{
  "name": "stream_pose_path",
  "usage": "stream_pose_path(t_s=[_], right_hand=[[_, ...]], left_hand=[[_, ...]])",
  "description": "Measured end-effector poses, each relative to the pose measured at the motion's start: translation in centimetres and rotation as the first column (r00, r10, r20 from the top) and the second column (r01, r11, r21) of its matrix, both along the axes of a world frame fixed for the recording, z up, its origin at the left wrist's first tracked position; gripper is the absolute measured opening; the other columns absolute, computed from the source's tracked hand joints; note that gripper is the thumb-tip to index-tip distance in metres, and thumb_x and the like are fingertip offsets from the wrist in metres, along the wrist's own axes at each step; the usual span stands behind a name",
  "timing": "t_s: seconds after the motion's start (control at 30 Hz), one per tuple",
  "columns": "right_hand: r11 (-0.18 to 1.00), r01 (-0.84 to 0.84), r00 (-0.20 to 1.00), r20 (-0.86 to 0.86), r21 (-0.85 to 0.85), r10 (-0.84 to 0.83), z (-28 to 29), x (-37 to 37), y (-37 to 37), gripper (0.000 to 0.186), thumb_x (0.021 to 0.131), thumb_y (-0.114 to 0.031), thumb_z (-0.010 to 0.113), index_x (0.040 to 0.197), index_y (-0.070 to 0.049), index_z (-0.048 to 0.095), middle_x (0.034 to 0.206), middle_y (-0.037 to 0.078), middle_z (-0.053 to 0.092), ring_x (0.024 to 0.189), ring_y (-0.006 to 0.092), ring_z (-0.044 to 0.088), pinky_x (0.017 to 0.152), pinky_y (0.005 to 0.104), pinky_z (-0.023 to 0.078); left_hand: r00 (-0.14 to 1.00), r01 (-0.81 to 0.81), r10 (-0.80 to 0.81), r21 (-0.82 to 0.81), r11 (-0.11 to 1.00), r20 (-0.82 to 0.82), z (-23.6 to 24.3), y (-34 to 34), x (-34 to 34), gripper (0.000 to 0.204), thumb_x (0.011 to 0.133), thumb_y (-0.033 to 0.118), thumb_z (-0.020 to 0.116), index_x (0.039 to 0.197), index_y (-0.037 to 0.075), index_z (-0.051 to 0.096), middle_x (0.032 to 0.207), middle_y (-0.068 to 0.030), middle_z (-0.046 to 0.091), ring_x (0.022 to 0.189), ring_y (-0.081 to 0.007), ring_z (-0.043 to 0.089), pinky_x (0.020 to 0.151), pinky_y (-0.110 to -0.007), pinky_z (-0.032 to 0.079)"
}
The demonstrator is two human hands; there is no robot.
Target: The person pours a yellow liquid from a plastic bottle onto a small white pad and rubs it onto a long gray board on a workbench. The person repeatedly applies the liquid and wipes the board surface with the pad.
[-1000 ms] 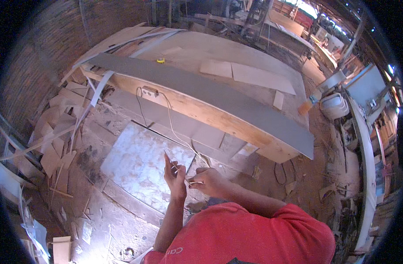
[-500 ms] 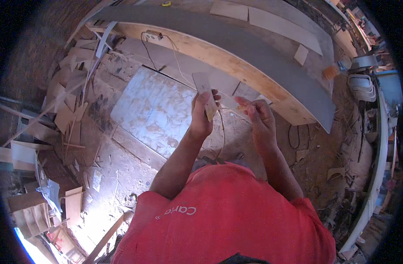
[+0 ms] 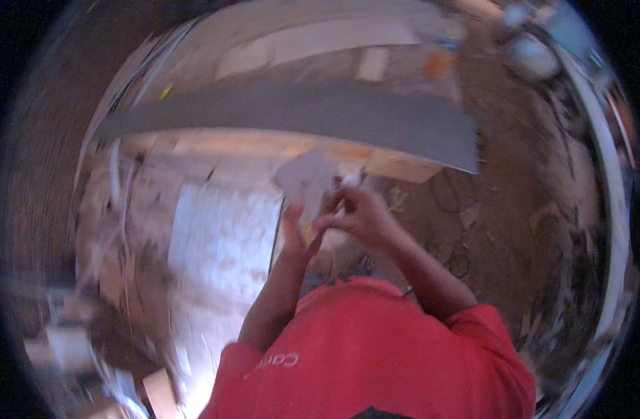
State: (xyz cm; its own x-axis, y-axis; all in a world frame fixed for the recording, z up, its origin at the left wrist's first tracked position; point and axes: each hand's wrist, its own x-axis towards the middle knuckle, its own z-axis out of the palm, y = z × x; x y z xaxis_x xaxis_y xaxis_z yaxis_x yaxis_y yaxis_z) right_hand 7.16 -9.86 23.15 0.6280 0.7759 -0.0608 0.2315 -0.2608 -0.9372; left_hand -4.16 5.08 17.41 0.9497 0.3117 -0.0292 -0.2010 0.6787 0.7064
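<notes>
My left hand [image 3: 295, 234] grips a thin, flat, pale grey piece [image 3: 306, 178] by its lower end, thumb on one side. The material of this piece cannot be told through the blur. Close beside it, my right hand [image 3: 355, 216] has its fingers bent inward, their tips at the lower edge of the piece by a small yellowish spot. Whatever those fingertips pinch is too small and smeared to make out. Both hands are in front of my red shirt, short of a long bench [image 3: 292, 115] with a dark grey top and a pale wooden front edge.
On the far surface lie pale flat strips [image 3: 341, 38], a small pale offcut [image 3: 373, 64] and an orange object [image 3: 438, 64]. A whitish-blue sheet [image 3: 222, 230] lies on the floor to the left. Scrap boards [image 3: 72, 346] are heaped at lower left.
The view has swung, so the bench lies more level. My right hand has come in against the flat piece, whose broad face now shows more. My left hand still holds it.
</notes>
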Motion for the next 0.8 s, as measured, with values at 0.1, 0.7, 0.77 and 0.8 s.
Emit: stream_pose_path(t_s=[0.1,0.7,0.77,0.8], right_hand=[[0.982,-0.18,0.98,0.09,0.051,0.175,-0.3,2.3,-2.4,0.036,0.09,-0.035,0.087,0.096,0.0,0.077,0.092,0.016,0.075,0.094,0.026,0.071,0.088,0.0399,0.054],[0.781,0.442,0.822,0.149,0.441,-0.55,-1.7,-3.3,-4.2,0.013,0.102,-0.016,0.072,0.095,-0.005,0.073,0.113,0.008,0.079,0.109,0.0243,0.067,0.1,0.0425,0.05],[0.774,0.483,0.83,0.067,0.409,-0.554,-1.0,-3.9,-3.3,0.017,0.104,-0.021,0.069,0.1,-0.007,0.076,0.104,0.012,0.077,0.104,0.0275,0.07,0.094,0.0443,0.053],[0.78,0.5,0.839,0.01,0.376,-0.543,-1.3,-3.9,-2.9,0.017,0.105,-0.022,0.068,0.101,-0.007,0.075,0.103,0.013,0.077,0.104,0.0253,0.069,0.094,0.0437,0.053]], left_hand=[[0.99,0.139,-0.139,-0.008,0.99,0.009,0.5,-1.1,2.6,0.091,0.092,0.058,0.064,0.16,0.004,0.037,0.149,-0.0237,0.058,0.14,-0.0377,0.056,0.115,-0.05,0.048],[0.776,0.591,-0.631,-0.331,0.735,-0.016,3.5,-2.3,9.8,0.071,0.094,0.071,0.052,0.135,0.014,0.059,0.125,-0.0103,0.065,0.114,-0.0306,0.065,0.097,-0.048,0.056],[0.785,0.577,-0.619,-0.326,0.749,-0.031,4.9,-1.7,9.4,0.074,0.095,0.062,0.067,0.146,0.014,0.045,0.127,-0.0113,0.065,0.112,-0.0285,0.066,0.095,-0.049,0.057],[0.809,0.557,-0.587,-0.275,0.783,-0.035,4.7,-1.4,9.3,0.076,0.095,0.059,0.071,0.149,0.014,0.04,0.128,-0.0118,0.064,0.113,-0.0278,0.066,0.095,-0.05,0.057]])
